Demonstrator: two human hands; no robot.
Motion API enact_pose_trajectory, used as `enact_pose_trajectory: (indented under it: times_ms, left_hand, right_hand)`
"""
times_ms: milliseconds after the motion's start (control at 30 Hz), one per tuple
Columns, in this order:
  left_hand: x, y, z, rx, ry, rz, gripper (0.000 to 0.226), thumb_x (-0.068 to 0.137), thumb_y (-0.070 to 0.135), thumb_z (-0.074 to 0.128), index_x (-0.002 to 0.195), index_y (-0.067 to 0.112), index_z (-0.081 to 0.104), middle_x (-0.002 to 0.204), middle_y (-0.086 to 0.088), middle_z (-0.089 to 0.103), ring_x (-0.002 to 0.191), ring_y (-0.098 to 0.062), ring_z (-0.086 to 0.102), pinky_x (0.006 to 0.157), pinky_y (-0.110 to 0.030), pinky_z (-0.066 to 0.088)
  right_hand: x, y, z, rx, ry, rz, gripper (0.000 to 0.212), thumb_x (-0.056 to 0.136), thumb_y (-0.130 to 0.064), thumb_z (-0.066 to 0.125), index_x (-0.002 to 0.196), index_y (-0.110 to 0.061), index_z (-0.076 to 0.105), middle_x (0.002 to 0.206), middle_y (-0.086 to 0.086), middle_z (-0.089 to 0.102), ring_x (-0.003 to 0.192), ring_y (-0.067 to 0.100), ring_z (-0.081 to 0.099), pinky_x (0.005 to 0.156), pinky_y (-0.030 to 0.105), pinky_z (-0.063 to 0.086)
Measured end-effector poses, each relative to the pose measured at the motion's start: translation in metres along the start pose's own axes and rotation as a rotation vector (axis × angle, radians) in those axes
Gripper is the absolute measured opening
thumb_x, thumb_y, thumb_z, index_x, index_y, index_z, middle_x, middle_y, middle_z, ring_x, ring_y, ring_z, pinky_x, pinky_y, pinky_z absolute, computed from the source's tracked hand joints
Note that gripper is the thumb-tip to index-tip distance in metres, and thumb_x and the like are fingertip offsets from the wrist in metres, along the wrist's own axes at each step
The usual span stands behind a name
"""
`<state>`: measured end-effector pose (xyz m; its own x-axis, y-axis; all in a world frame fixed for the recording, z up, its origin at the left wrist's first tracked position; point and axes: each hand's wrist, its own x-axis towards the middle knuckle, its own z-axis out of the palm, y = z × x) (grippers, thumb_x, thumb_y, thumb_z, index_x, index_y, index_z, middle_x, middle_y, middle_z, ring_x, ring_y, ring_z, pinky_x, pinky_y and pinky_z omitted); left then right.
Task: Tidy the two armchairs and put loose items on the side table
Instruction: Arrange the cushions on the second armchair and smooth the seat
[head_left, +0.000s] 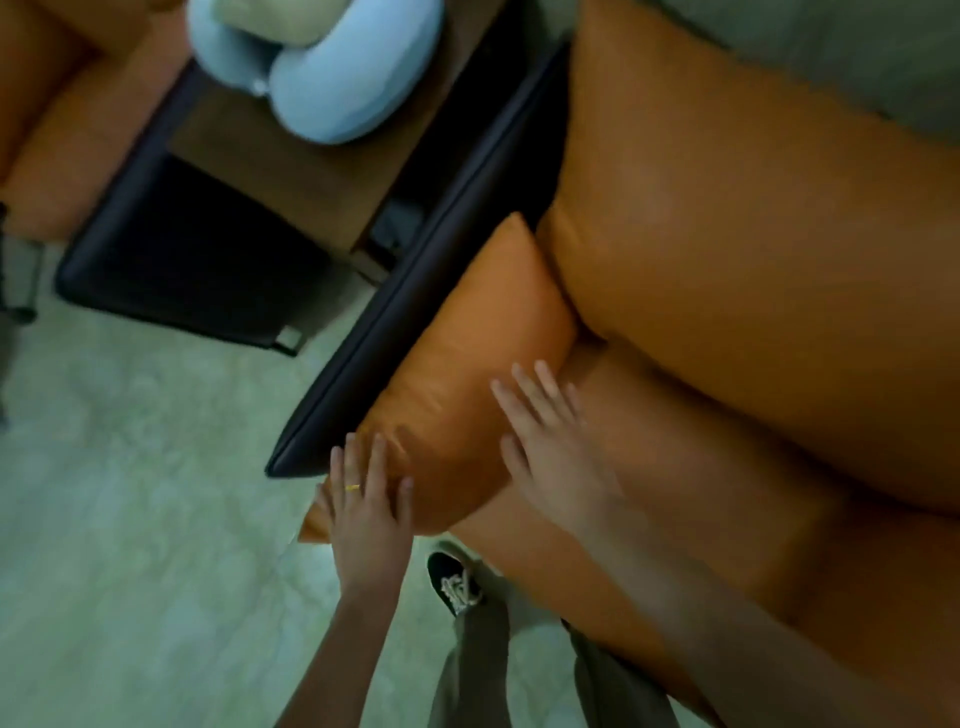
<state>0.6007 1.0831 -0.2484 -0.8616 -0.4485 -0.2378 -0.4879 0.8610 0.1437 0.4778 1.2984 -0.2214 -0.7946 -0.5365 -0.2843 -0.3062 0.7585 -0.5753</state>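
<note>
Both hands flat on orange cushion (467, 374) — left hand (366, 512), right hand (550, 447) — grip wide, fingers spread.

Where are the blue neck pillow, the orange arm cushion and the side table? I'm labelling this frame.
blue neck pillow (332, 88): head view, right lobe.
orange arm cushion (467, 364): head view, middle of top face.
side table (291, 171): head view, bare brown top.

The near armchair (753, 312) is orange leather with a dark outer side panel; an orange side cushion (467, 374) leans along its armrest. A second orange armchair (62, 145) stands beyond the brown counter (291, 171), which carries a pale blue neck pillow (332, 78).
</note>
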Motion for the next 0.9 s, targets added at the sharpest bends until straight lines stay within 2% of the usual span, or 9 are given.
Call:
enact_pose_trajectory:
  times_ms: [100, 200, 300, 467, 567, 667, 767, 900]
  left_hand:
    - [-0.001, -0.036, 0.001, -0.052, -0.105, -0.180, 0.075, 0.093, 0.073, 0.038, 0.157, 0.036, 0.025, 0.164, -0.009, 0.026, 0.150, -0.033, 0.022, 0.120, -0.058, 0.021]
    - [0.002, -0.043, 0.008, -0.027, -0.090, -0.161, 0.079, 0.087, 0.079, 0.032, 0.155, 0.039, 0.027, 0.160, -0.006, 0.034, 0.146, -0.031, 0.031, 0.117, -0.054, 0.023]
    - [0.002, -0.045, 0.014, -0.024, -0.031, -0.155, 0.074, 0.090, 0.078, 0.033, 0.154, 0.039, 0.029, 0.159, -0.005, 0.036, 0.145, -0.028, 0.033, 0.115, -0.053, 0.027]
    - [0.010, -0.026, 0.024, -0.048, 0.027, -0.026, 0.071, 0.097, 0.072, 0.025, 0.155, 0.032, 0.030, 0.159, -0.003, 0.035, 0.147, -0.033, 0.030, 0.115, -0.056, 0.027]
    - [0.029, -0.001, 0.028, -0.043, 0.026, 0.040, 0.061, 0.104, 0.057, 0.023, 0.156, 0.026, 0.031, 0.161, 0.001, 0.034, 0.150, -0.028, 0.028, 0.115, -0.060, 0.030]
    - [0.036, -0.004, 0.032, -0.051, 0.015, 0.067, 0.056, 0.107, 0.048, 0.018, 0.159, 0.027, 0.022, 0.166, 0.007, 0.023, 0.154, -0.018, 0.016, 0.121, -0.054, 0.020]
    - [0.026, -0.028, 0.035, -0.037, 0.008, 0.048, 0.055, 0.107, 0.047, 0.013, 0.159, 0.029, 0.019, 0.166, 0.006, 0.022, 0.154, -0.015, 0.015, 0.122, -0.048, 0.020]
    - [0.001, -0.061, 0.035, -0.084, 0.006, -0.152, 0.061, 0.104, 0.053, 0.004, 0.156, 0.032, 0.029, 0.161, -0.001, 0.035, 0.149, -0.022, 0.031, 0.117, -0.050, 0.030]
  right_hand:
    - [0.064, -0.044, 0.007, -0.089, -0.058, -0.152, 0.060, 0.104, -0.037, 0.039, 0.159, -0.025, 0.020, 0.169, 0.000, 0.013, 0.156, 0.021, -0.005, 0.125, 0.047, 0.000]
    - [0.100, -0.060, 0.029, -0.239, -0.216, -0.244, 0.061, 0.105, -0.045, 0.034, 0.160, -0.030, 0.014, 0.169, -0.003, 0.009, 0.155, 0.018, -0.008, 0.124, 0.047, -0.009]
    - [0.105, -0.058, 0.048, -0.362, -0.285, -0.290, 0.061, 0.104, -0.053, 0.028, 0.159, -0.031, 0.017, 0.170, -0.004, 0.005, 0.155, 0.019, -0.012, 0.121, 0.050, -0.016]
    - [0.102, -0.058, 0.057, -0.389, -0.236, -0.311, 0.068, 0.098, -0.059, 0.001, 0.158, -0.035, 0.022, 0.168, -0.008, 0.015, 0.156, 0.022, -0.007, 0.122, 0.055, -0.013]
    - [0.104, -0.046, 0.057, -0.420, -0.245, -0.390, 0.058, 0.104, -0.053, 0.008, 0.158, -0.037, 0.021, 0.167, -0.010, 0.017, 0.156, 0.019, -0.005, 0.123, 0.050, -0.012]
    - [0.117, -0.015, 0.043, -0.507, -0.293, -0.512, 0.055, 0.106, -0.050, 0.012, 0.159, -0.037, 0.014, 0.168, -0.012, 0.012, 0.155, 0.012, -0.003, 0.124, 0.041, -0.007]
    - [0.133, 0.018, 0.016, -0.539, -0.283, -0.437, 0.058, 0.103, -0.051, 0.004, 0.160, -0.037, 0.008, 0.169, -0.011, 0.003, 0.155, 0.010, -0.007, 0.125, 0.039, -0.007]
    - [0.146, 0.051, -0.020, -0.560, -0.211, -0.240, 0.061, 0.100, -0.052, 0.000, 0.160, -0.038, 0.003, 0.168, -0.013, -0.003, 0.154, 0.009, -0.010, 0.124, 0.045, -0.004]
